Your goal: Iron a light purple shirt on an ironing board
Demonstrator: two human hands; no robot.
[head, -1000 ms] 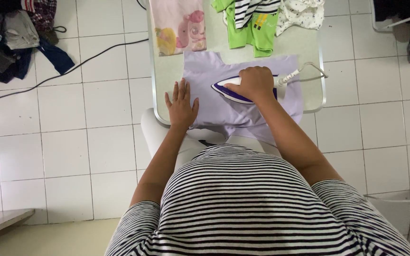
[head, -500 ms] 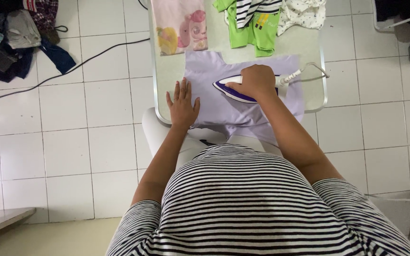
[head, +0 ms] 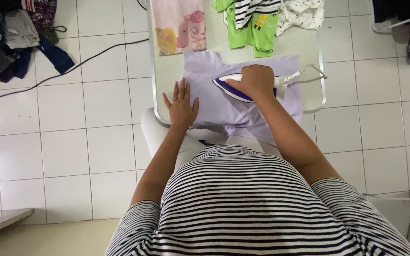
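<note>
The right hand is wrapped tight around the handle of the white-and-purple iron, which lies across the lilac garment on the ironing board, long axis side to side, tip pointing left toward the left hand, pressed flat and open on the cloth.

No packages, labels, signs or screens are showing anywhere in this view right now.
</note>
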